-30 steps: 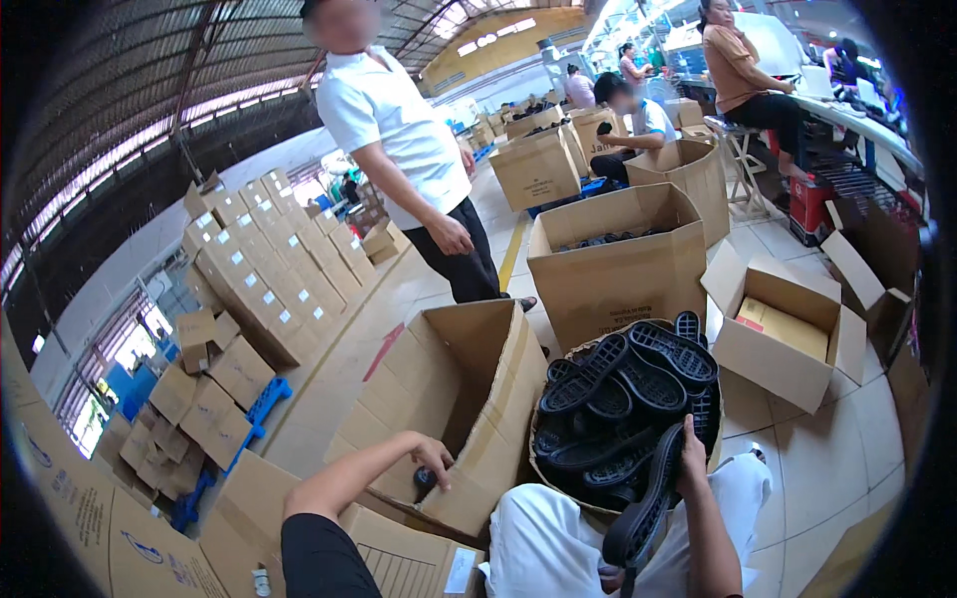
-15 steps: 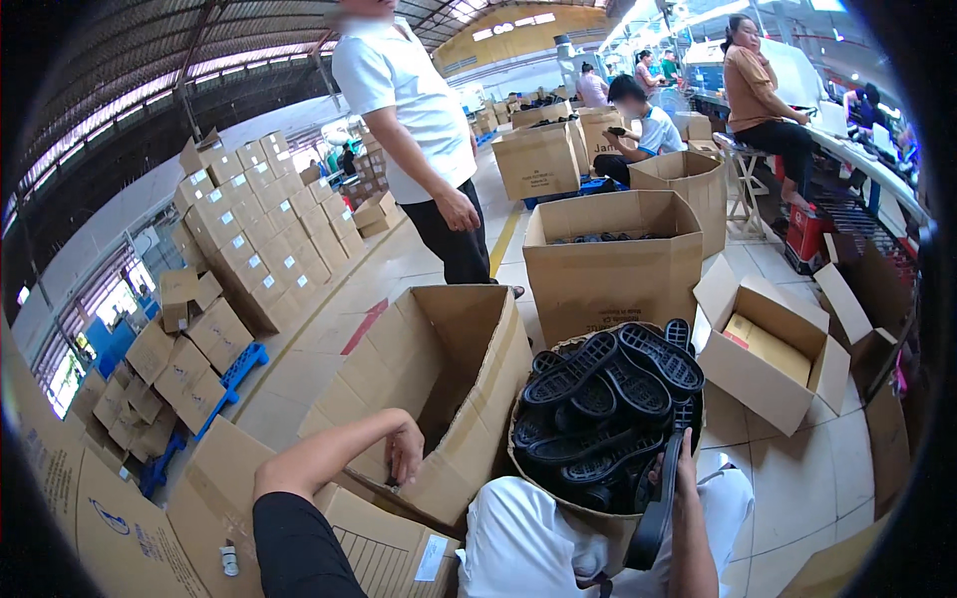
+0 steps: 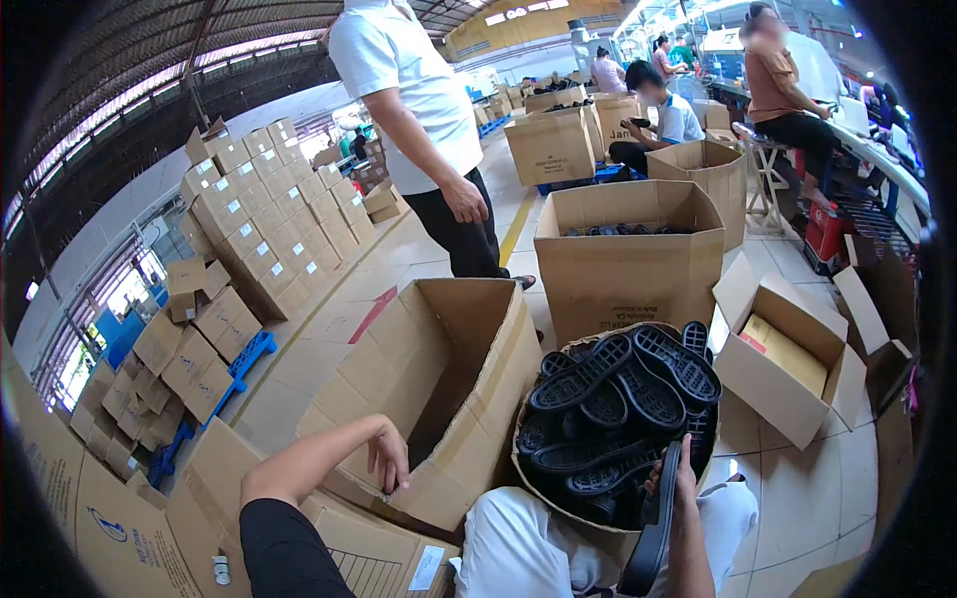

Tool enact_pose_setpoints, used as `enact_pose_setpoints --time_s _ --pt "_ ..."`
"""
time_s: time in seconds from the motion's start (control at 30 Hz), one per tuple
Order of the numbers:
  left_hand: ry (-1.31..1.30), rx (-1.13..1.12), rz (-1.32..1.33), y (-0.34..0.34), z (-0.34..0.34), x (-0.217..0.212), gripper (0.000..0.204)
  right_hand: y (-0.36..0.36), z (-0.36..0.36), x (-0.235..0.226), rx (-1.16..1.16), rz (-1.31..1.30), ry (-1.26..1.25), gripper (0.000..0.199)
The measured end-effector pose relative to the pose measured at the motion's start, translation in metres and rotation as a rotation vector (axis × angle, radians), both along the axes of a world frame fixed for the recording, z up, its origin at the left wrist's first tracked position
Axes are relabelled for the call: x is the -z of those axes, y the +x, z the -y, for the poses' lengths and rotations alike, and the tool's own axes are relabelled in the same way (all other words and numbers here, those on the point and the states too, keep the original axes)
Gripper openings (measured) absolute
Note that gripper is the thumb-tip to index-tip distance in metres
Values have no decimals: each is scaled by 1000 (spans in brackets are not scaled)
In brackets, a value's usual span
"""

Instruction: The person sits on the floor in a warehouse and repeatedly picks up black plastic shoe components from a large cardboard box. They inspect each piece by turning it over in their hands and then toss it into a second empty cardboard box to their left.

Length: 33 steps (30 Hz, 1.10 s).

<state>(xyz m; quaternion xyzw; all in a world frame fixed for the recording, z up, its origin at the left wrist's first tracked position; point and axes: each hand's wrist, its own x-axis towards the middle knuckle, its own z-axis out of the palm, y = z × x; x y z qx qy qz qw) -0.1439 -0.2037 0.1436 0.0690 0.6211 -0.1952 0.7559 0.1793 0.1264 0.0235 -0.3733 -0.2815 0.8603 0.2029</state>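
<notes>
My right hand point(image 3: 680, 476) grips a black shoe sole point(image 3: 653, 533), held upright on edge at the near right rim of a round-sided carton point(image 3: 520, 439). That carton is heaped with black shoe soles point(image 3: 588, 374), treaded faces showing on many. My left hand point(image 3: 389, 456) hangs over the near wall of a tall open carton point(image 3: 478, 453), fingers bent down and drawn together. Something small and dark shows at its fingertips, too little to name. The bottom of the tall carton lies in shadow.
Beyond the soles stands a large carton point(image 3: 628, 269) with more dark pieces. A flapped box point(image 3: 773, 369) sits on the floor to the right. A person in a white shirt point(image 3: 409, 110) stands just past the tall carton. Stacked boxes point(image 3: 254, 214) rise at left.
The view has shifted slightly, so the cartons sit a little differently in it. My right hand still holds the sole; my left hand stays at the tall carton's near wall.
</notes>
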Motion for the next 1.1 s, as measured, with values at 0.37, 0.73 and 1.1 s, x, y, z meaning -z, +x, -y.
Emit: enact_pose_setpoints --time_s 0.37,0.73,1.1 --pt "115 -4 -79 13 -11 -8 43 -1 0 5 17 34 32 56" --pt "63 -140 -40 -2 -3 1 37 2 1 1 12 124 62 60" --pt "29 -37 -94 7 -7 -9 43 3 2 -4 43 142 111 61"
